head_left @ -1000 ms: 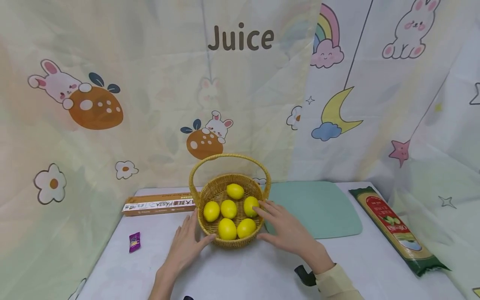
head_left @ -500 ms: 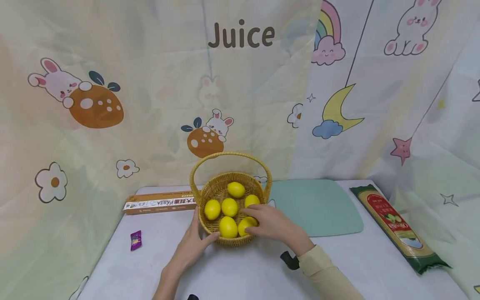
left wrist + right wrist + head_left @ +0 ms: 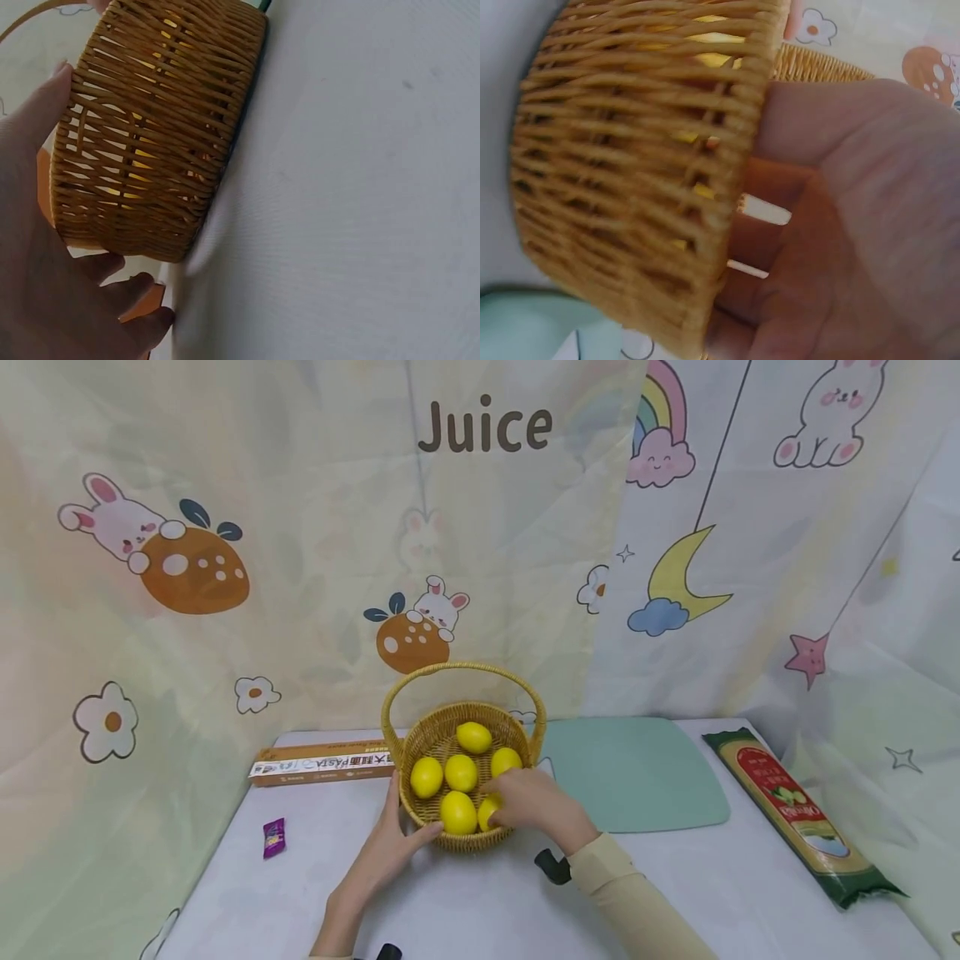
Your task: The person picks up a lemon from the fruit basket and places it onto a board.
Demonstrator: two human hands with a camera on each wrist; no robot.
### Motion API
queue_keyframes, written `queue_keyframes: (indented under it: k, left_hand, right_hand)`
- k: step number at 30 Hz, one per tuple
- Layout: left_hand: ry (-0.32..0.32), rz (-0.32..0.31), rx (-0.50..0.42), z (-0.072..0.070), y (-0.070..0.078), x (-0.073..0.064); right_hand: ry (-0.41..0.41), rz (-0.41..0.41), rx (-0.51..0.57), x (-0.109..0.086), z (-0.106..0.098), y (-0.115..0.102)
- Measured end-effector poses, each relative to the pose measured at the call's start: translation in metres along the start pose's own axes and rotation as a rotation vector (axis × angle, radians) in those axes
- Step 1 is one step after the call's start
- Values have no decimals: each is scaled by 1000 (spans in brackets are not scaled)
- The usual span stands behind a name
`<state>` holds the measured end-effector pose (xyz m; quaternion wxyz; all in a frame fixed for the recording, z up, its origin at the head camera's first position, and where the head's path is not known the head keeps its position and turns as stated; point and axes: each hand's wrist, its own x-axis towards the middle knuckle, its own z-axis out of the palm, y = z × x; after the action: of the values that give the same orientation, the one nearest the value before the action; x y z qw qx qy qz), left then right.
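A wicker basket [image 3: 442, 727] with a tall arched handle stands on the table, holding several yellow lemons [image 3: 458, 812]. My left hand [image 3: 386, 847] rests against its left side, thumb on the front rim and fingers spread along the wall. In the left wrist view, the lower fingers of this hand stand apart from the weave. Over the front right rim, my right hand [image 3: 536, 802] reaches into the basket. Its fingers curl over the front right lemon [image 3: 488, 811], which they partly cover. In the right wrist view, the basket wall [image 3: 637, 150] hides those fingertips.
A flat pasta box [image 3: 322, 764] lies behind on the left, with a purple wrapped sweet [image 3: 274, 838] nearer. Behind the basket's right side lies a pale green cutting board [image 3: 637, 777]. A long green and red packet [image 3: 802, 814] lies along the table's right side.
My right hand has moved left from the basket's outer right side into it, and its fingers have curled down over the front right lemon. My left hand stays at the basket's left side.
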<state>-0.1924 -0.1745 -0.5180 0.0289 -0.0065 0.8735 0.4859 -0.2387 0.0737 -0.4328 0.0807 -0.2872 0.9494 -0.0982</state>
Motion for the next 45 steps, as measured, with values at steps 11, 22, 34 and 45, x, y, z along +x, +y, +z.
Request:
queue_keyframes:
  k: [11,22,34,45]
  left_hand:
    - [-21,25,-83,-2,0,5]
    - [-17,40,-101,-2,0,5]
    - [-19,60,-111,1,1,4]
    - [-30,36,-104,-2,2,4]
  right_hand:
    - [-77,26,50,10,4,-2]
    - [17,-38,66,10,8,2]
    - [71,-52,101,7,12,9]
    - [247,-67,218,-10,11,21]
